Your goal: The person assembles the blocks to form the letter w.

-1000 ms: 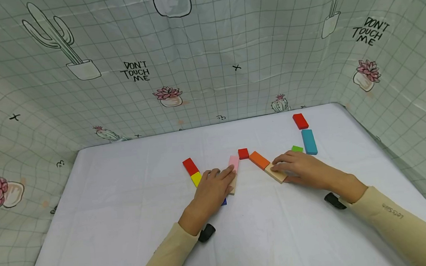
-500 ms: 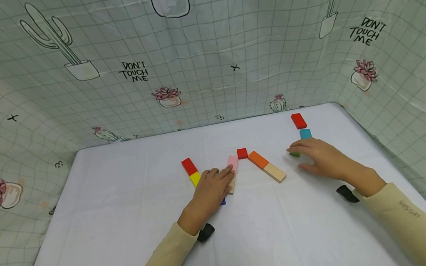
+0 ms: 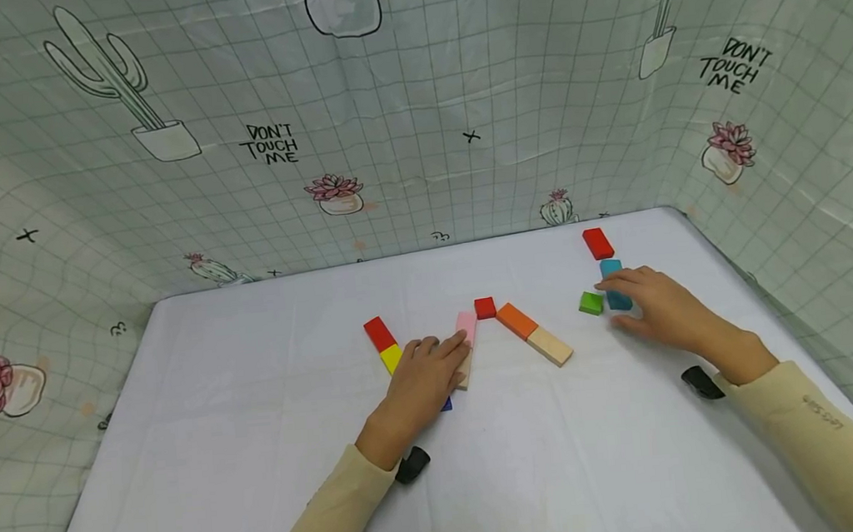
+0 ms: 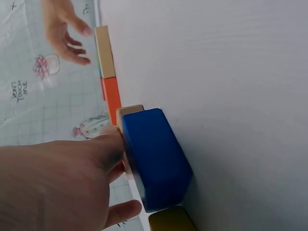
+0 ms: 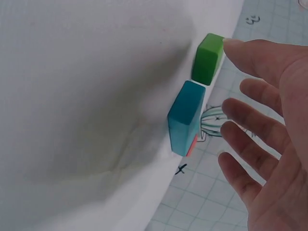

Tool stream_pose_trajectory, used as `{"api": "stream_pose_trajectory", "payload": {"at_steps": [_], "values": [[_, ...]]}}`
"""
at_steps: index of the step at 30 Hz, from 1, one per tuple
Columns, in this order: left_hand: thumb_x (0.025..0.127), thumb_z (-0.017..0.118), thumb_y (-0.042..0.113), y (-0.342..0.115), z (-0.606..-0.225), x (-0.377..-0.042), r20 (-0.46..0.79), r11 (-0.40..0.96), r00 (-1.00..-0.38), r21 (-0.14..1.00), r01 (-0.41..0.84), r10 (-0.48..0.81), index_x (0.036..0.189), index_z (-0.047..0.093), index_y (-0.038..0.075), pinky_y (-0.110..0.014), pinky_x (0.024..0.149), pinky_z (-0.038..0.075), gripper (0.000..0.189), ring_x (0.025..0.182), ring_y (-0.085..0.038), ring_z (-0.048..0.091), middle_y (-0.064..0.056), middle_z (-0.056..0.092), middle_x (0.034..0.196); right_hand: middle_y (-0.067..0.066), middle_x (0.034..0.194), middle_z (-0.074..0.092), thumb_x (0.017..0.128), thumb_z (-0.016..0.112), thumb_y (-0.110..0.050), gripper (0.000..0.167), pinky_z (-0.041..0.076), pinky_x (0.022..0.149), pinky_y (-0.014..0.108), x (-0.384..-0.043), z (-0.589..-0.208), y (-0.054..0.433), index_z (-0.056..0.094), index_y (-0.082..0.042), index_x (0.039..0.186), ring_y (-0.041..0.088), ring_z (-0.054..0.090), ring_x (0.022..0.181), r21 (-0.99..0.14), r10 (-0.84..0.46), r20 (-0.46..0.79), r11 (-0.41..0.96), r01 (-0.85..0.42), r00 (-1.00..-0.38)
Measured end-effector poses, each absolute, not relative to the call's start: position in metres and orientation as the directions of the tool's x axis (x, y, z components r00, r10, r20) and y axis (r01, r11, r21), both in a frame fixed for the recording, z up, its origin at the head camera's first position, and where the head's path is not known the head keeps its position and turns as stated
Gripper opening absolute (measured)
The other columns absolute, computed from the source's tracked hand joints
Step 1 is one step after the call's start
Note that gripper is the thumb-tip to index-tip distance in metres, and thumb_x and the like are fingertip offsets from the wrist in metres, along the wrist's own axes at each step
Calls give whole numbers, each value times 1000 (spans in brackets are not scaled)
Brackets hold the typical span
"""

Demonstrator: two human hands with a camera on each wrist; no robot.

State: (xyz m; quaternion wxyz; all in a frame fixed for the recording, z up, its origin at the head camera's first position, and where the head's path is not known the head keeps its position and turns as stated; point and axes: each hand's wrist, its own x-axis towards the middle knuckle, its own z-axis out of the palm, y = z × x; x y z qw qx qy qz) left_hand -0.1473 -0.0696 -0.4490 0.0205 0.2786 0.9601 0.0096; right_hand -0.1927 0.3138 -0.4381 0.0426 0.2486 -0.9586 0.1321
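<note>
My left hand (image 3: 421, 383) rests over a row of wooden blocks, its fingers stretched toward the pink block (image 3: 466, 325). Beneath and beside it are a plain wood block (image 3: 465, 373) and a blue block (image 4: 156, 154), mostly hidden from the head view. The left wrist view has the thumb against these two blocks. My right hand (image 3: 659, 306) hovers with spread fingers over the teal block (image 3: 610, 268), partly covering it from above. In the right wrist view a gap separates the fingers from the teal block. A green block (image 3: 591, 303) lies just left of it.
Red (image 3: 379, 333) and yellow (image 3: 391, 358) blocks continue the row at left. A small red block (image 3: 485, 308), an orange block (image 3: 517, 320) and another plain wood block (image 3: 551, 345) slant across the middle. Beyond the teal block lies a red block (image 3: 598, 243), near the table's back edge.
My right hand has left the plain wood block beside the orange one, moved right past the green block, and now hangs over the teal block. The left hand has stayed put.
</note>
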Motion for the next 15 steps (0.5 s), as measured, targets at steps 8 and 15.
{"api": "stream_pose_trajectory", "payload": {"at_steps": [8, 15], "values": [[104, 67, 36, -67, -447, -149, -26, 825, -826, -27, 564, 563, 155, 56, 18, -46, 123, 36, 55, 143, -26, 48, 0, 52, 161, 25, 133, 65, 86, 88, -11, 52, 51, 100, 64, -193, -445, 313, 68, 1, 132, 45, 61, 118, -221, -458, 161, 847, -484, -874], [103, 70, 37, -51, -437, -150, 39, 829, -829, -6, 559, 559, 152, 59, 18, -47, 124, 35, 54, 144, -27, 49, -1, 53, 160, 25, 134, 65, 86, 88, -11, 53, 51, 101, 64, -190, -444, 310, 68, 3, 133, 46, 61, 119, -205, -449, 164, 855, -476, -878]]}}
